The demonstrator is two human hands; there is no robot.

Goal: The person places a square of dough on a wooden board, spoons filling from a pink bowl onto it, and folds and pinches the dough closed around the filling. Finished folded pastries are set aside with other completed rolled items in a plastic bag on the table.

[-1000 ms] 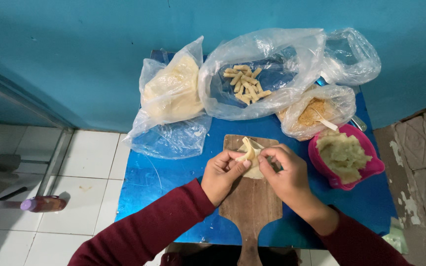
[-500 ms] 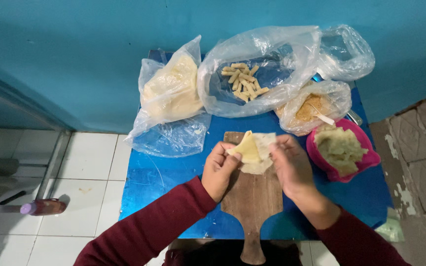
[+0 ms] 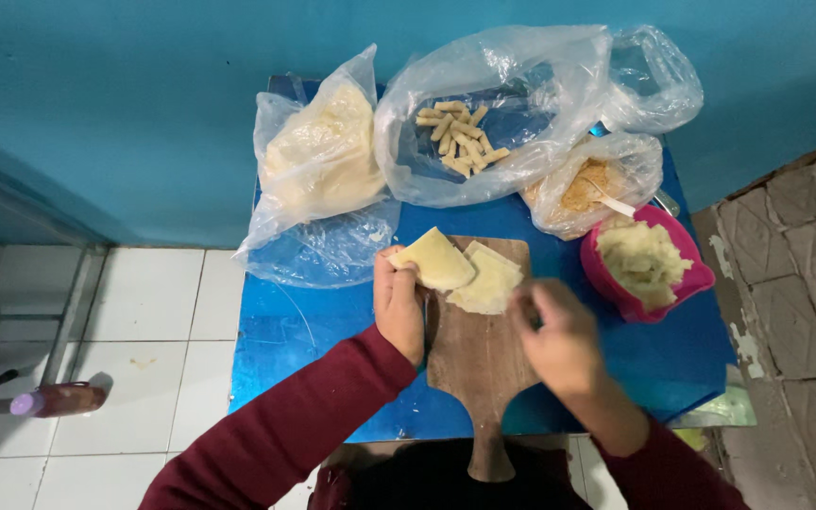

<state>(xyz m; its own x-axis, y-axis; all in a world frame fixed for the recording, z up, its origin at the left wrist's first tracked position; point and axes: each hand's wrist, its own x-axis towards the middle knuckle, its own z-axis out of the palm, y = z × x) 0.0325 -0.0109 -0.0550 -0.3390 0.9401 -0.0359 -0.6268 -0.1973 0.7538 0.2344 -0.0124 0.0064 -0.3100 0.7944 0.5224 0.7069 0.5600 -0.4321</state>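
Over wooden cutting board (image 3: 479,354) on blue desk (image 3: 304,331): pale dough wrapper (image 3: 434,261) pinched at left edge by left hand (image 3: 399,304), grip closed on it, long axis running left-right, pointed corner aimed up toward wall. Second wrapper (image 3: 488,281) laid flat on board, partly beneath first. Right hand (image 3: 559,338) blurred, fingers curled loosely, nothing seen held. Pink bowl of mash (image 3: 642,264) placed at right.

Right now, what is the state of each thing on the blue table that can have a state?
Top wrapper: lifted at its edge by the left hand.
Lower wrapper: flat on the board.
Right hand: blurred, holds nothing I can see.
Pink bowl: full of pale mash.
Stick bag: open.
Crumb bag: open, spoon inside.
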